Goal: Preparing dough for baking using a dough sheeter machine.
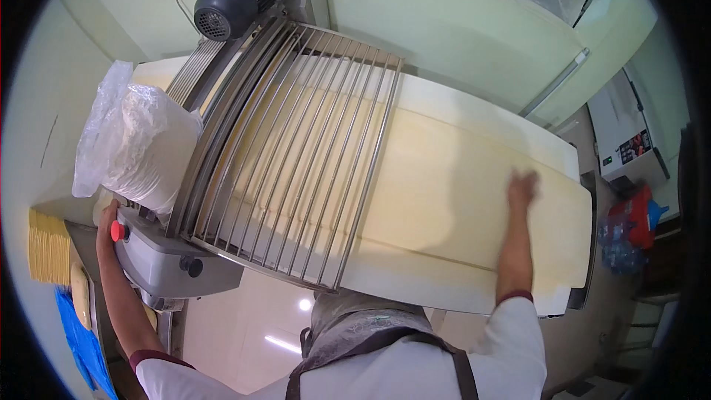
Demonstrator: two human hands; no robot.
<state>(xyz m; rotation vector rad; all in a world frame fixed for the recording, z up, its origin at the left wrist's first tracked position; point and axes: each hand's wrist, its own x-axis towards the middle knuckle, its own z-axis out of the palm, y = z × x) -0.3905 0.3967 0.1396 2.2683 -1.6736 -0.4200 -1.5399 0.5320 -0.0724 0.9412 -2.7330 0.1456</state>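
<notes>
A long pale yellow dough sheet lies flat on the white belt of a dough sheeter, running under its metal bar guard. Over the right part of the sheet is my right hand, smeared by motion; whether it touches the dough I cannot make out. My left hand reaches to the far left side of the sheeter's grey housing, just beside a red button. Its fingers are mostly hidden there, so its grip does not show.
A clear plastic bag of white powder rests on the sheeter by the rollers. Behind stands a black motor. Left of me are a yellow ridged stack and blue plastic. Red and blue containers stand beyond the belt's right end.
</notes>
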